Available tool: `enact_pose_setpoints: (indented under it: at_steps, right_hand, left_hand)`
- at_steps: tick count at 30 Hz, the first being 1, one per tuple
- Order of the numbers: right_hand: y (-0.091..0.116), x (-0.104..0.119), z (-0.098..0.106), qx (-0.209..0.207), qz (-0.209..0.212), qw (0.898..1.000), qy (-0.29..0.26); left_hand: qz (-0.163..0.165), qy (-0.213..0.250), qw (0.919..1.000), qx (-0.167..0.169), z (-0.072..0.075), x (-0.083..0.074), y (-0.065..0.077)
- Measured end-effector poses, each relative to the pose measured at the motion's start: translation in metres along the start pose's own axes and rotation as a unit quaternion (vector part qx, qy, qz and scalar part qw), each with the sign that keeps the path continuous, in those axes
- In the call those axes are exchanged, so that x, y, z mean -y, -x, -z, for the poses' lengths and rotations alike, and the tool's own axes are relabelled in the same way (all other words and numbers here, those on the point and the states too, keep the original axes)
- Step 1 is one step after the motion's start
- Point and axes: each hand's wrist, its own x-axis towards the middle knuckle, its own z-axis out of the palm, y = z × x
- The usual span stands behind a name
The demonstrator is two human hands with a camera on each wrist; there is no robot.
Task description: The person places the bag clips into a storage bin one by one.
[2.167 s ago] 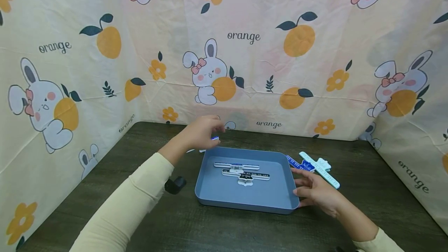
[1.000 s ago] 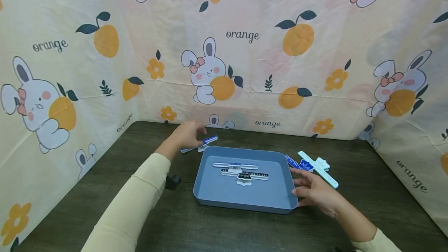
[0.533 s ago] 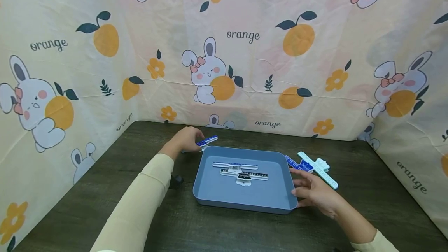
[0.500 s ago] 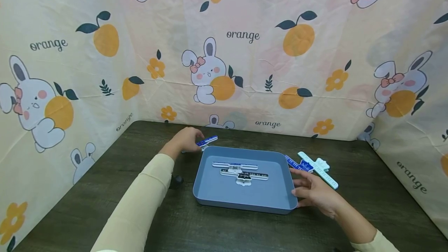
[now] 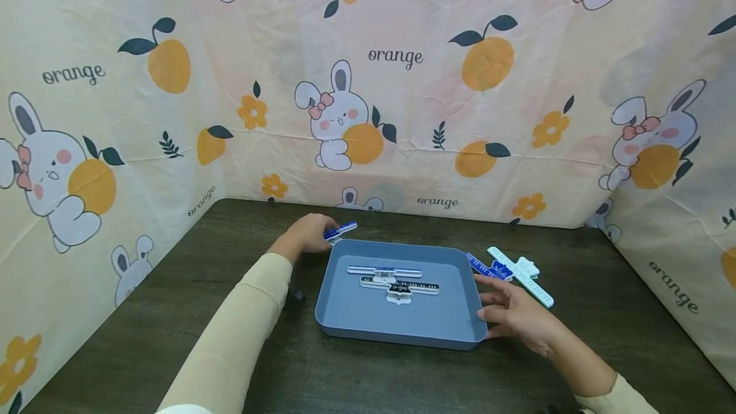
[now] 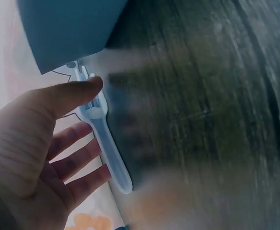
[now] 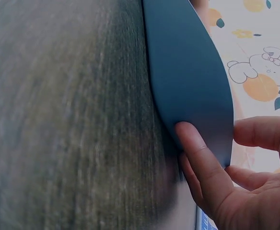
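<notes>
At the tray's far left corner, my left hand [image 5: 307, 233] pinches a blue-and-white ruler clip [image 5: 340, 230]. The left wrist view shows the thumb over the clip's [image 6: 94, 100] middle and the other fingers behind it. My right hand [image 5: 520, 318] holds the right end of a shallow blue-grey tray [image 5: 368, 324]. In the right wrist view its fingers [image 7: 202, 158] press on the tray's outer wall [image 7: 192, 81] and rim near a corner. Inside the tray lie a white-and-blue ruler clip [image 5: 385, 272] and a black-and-white ruler clip [image 5: 399, 287].
Right of the tray, a dark-blue ruler clip [image 5: 490, 267] and a mint-green ruler clip [image 5: 524, 276] lie on the dark wooden table [image 5: 368, 382], close behind my right hand. A printed cloth [image 5: 414, 107] with rabbits and oranges rises around the back and sides.
My left hand has come down and nearer to the ruler clip at the far left corner and now has hold of it. The right hand and tray have stayed in place.
</notes>
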Motion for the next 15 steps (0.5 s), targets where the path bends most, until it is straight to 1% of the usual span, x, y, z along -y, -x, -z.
enact_pose_setpoints:
  at_steps: [5, 8, 15]
  right_hand:
    - [-0.0002, 0.0003, 0.0008, 0.004, 0.002, 1.000, 0.000]
    - [-0.0004, -0.0001, 0.0012, 0.007, 0.006, 1.000, -0.001]
    - [-0.0001, -0.0005, 0.0017, 0.007, 0.001, 1.000, -0.002]
  left_hand:
    - [-0.003, -0.022, 0.9997, 0.001, -0.0001, -0.0007, -0.0016]
    - [-0.010, -0.038, 0.9992, -0.004, 0.0002, 0.0004, -0.0024]
    - [-0.017, -0.060, 0.9980, -0.004, 0.0041, 0.0019, -0.0002]
